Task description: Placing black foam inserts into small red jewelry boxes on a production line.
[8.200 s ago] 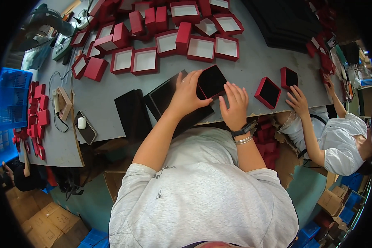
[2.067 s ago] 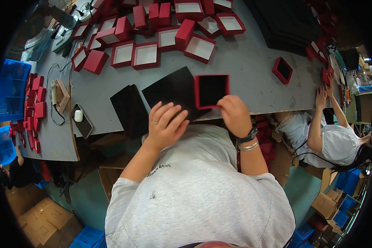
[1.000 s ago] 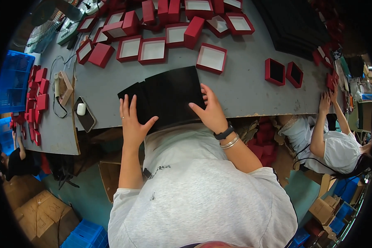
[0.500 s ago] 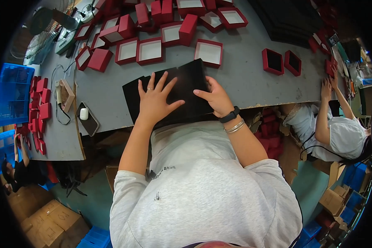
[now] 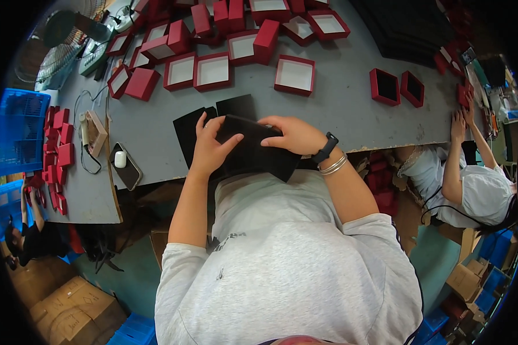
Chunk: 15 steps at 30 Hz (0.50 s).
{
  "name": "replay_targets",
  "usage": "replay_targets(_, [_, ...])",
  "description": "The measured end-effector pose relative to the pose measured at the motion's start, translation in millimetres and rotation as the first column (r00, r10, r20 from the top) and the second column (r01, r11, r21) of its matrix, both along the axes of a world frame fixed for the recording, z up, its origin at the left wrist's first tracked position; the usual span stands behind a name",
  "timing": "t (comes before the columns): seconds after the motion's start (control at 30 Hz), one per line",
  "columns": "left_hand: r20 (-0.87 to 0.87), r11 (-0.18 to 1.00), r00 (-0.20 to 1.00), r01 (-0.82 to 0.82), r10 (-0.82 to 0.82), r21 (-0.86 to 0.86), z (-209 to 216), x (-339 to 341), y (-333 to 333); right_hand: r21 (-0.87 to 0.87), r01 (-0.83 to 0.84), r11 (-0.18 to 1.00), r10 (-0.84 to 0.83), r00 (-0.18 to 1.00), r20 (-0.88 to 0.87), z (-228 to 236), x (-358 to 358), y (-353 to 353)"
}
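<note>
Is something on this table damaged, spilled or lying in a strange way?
Nothing stands out. Both hands, left hand and right hand, hold a stack of black sheets; open red boxes lie on the grey table.

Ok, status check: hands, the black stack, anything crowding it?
Both hands on the black sheet stack, left hand at its left edge, right hand on top. Stack at the near table edge. Red boxes behind, apart.
</note>
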<state>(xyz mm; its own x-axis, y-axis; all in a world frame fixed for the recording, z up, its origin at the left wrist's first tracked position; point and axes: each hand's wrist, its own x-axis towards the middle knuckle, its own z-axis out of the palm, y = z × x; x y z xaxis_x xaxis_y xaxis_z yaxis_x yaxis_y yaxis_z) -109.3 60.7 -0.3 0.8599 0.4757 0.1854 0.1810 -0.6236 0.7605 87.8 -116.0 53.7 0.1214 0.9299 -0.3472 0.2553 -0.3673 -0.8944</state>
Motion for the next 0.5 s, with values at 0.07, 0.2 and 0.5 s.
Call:
replay_targets(0.07, [-0.018, 1.0, 0.999, -0.03, 0.03, -0.001, -2, 2, 0, 0.044, 0.001, 0.999, -0.006, 0.993, 0.114, -12, 6, -2])
replay_targets(0.2, [0.132, 0.771, 0.951, -0.142, 0.281, -0.62, -5, 1, -6, 0.308, 0.561, 0.768, -0.531, 0.827, -0.184, -30, 50, -17])
replay_targets(0.5, [0.007, 0.954, 0.971, -0.232, 0.238, -0.19, 1, 4, -11, 0.416, 0.683, 0.601, -0.761, 0.648, 0.035, -58, 129, 35])
